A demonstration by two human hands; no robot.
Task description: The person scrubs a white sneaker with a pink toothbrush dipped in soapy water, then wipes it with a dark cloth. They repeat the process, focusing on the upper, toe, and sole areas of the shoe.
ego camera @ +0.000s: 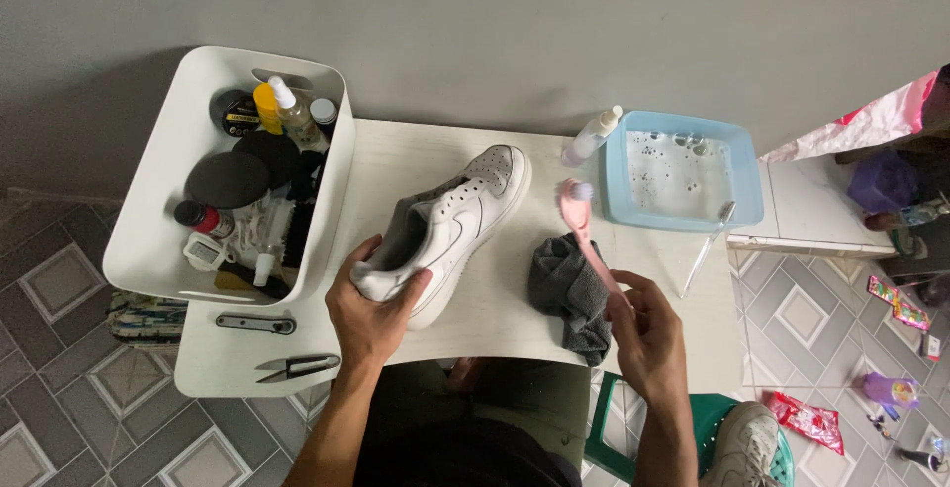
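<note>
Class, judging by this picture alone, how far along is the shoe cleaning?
Done: sudsy water fills the blue basin. In hand: the left hand grips the white sneaker by its heel; the right hand holds the pink brush off it. Left: scrubbing, wiping with the grey cloth.

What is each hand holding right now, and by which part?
The left hand grips the white sneaker at its heel. The right hand holds the pink brush by the lower end of its handle.
</note>
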